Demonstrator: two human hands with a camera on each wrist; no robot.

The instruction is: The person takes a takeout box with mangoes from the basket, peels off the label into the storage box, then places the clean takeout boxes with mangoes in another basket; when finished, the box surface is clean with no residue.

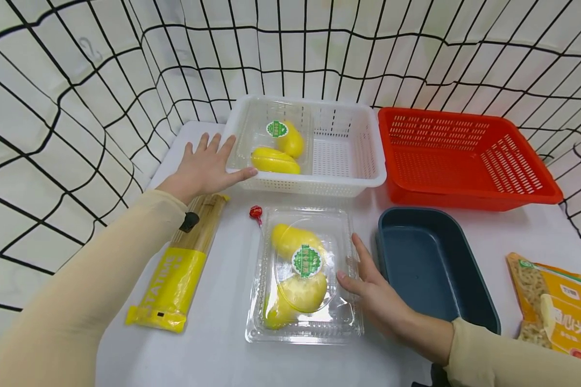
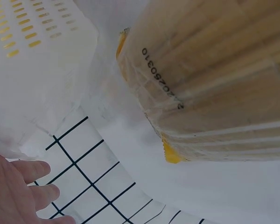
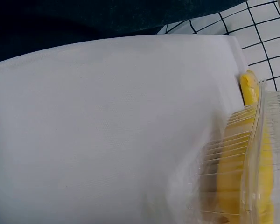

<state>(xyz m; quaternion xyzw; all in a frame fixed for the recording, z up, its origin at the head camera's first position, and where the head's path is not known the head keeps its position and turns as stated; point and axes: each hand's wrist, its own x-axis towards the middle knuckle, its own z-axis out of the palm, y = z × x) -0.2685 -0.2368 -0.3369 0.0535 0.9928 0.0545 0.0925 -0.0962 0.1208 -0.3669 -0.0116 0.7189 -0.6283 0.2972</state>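
My left hand spreads its fingers at the left side of a white basket, thumb near the front rim. In that basket lies a clear lidded box holding yellow mangoes. Nearer me on the table, a second clear plastic box with a green round label holds two yellow mangoes. My right hand is at this box's right edge, thumb over the lid, fingers extended alongside. The right wrist view shows the box's ridged side but not the hand.
A yellow noodle packet lies left, under my left forearm. A red lollipop sits behind the near box. Farther right are a red basket, a dark blue tray and an orange bag. Black wire mesh encloses the table.
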